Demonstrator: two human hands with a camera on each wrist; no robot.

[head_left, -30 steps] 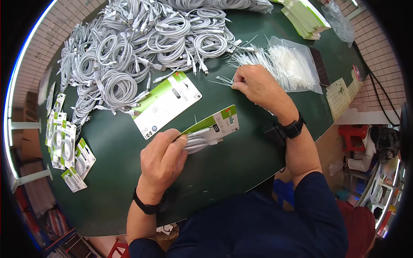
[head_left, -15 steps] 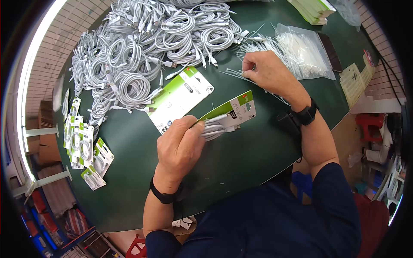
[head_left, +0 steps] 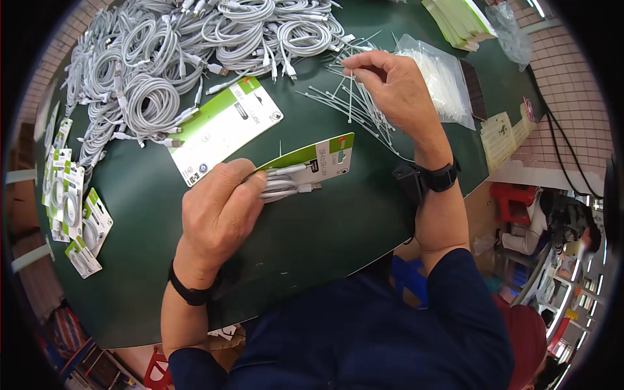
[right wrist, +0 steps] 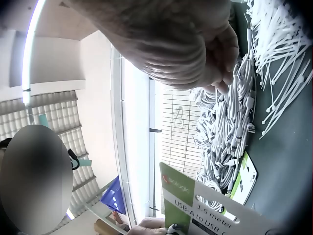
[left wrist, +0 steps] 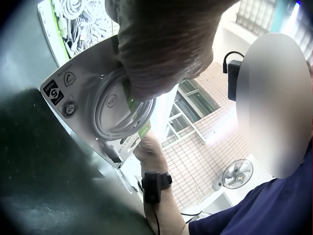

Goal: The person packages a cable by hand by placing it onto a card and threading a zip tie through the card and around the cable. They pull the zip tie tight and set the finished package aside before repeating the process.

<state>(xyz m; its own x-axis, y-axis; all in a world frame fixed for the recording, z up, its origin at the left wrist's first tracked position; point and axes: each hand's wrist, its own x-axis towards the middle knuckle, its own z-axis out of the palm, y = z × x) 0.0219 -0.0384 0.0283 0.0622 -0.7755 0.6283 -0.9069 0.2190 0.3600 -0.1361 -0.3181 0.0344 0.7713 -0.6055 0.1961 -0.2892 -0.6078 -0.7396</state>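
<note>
My left hand (head_left: pixel 221 211) grips a green and white retail card (head_left: pixel 336 162) between thumb and fingers, tilted above the table. Against the card lies a coiled grey-white USB cable (head_left: pixel 281 187); the left wrist view shows its loop (left wrist: pixel 99 115) across the card's white side. Up by the loose ties, my right hand (head_left: pixel 404 91) pinches a thin white cable tie (head_left: pixel 350 107) that hangs from its fingertips. More cable ties (head_left: pixel 374 123) lie spread beneath that hand. The right wrist view hides its fingertips partly behind the palm.
A large heap of coiled cables (head_left: pixel 153 97) covers the back left. Another flat card (head_left: pixel 224 133) lies before it. Carded cables (head_left: pixel 64 195) are piled at the left edge. A bag of ties (head_left: pixel 442 84) and a stack of cards (head_left: pixel 458 23) sit back right.
My right hand has drawn away from the ties with one hanging from its fingers, and the loose ties are more spread out. My left hand keeps its grip on the card and cable.
</note>
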